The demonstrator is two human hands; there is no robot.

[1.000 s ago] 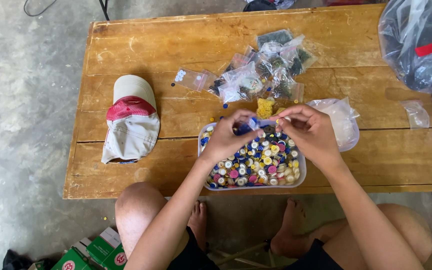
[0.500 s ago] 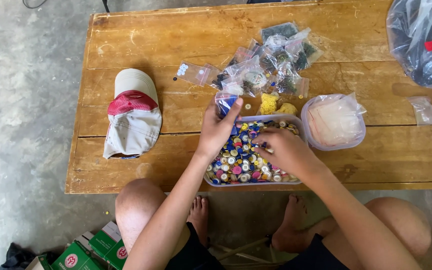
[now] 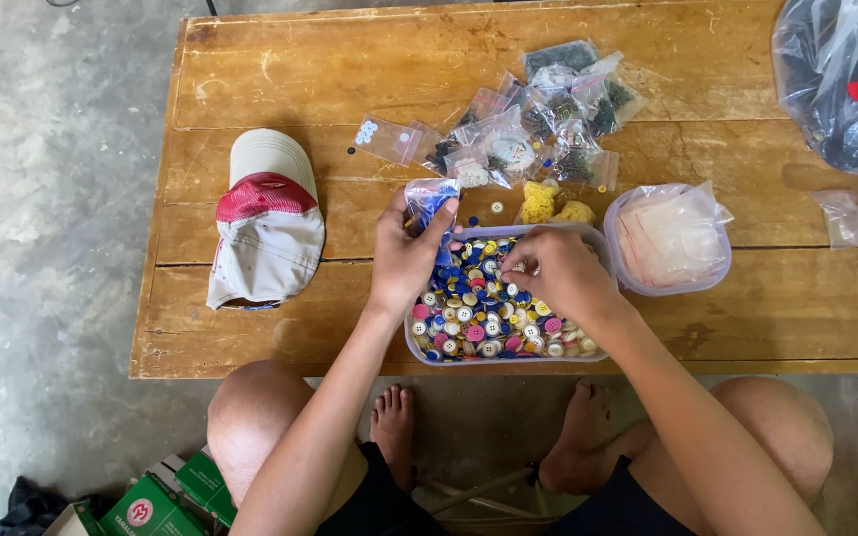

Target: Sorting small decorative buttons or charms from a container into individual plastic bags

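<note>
A shallow clear tray [image 3: 410, 340] full of several mixed coloured buttons [image 3: 479, 320] sits at the near edge of a wooden table [image 3: 280, 79]. My left hand [image 3: 404, 256] holds a small clear plastic bag with blue buttons [image 3: 427, 198] above the tray's far left corner. My right hand [image 3: 552, 273] reaches down into the buttons, fingertips pinched among them; whether it grips one I cannot tell. Two yellow button clusters [image 3: 551, 205] lie just beyond the tray.
A heap of small bagged buttons [image 3: 538, 124] lies mid-table. A round clear tub of empty bags [image 3: 669, 238] stands right of the tray. A white and red cap [image 3: 265, 218] rests at left. A large dark plastic bag [image 3: 841, 79] fills the far right corner. Green boxes [image 3: 151, 496] sit on the floor.
My left hand has lifted the small bag slightly up and left of the tray. My right hand dropped from the bag into the buttons and now picks among them.
</note>
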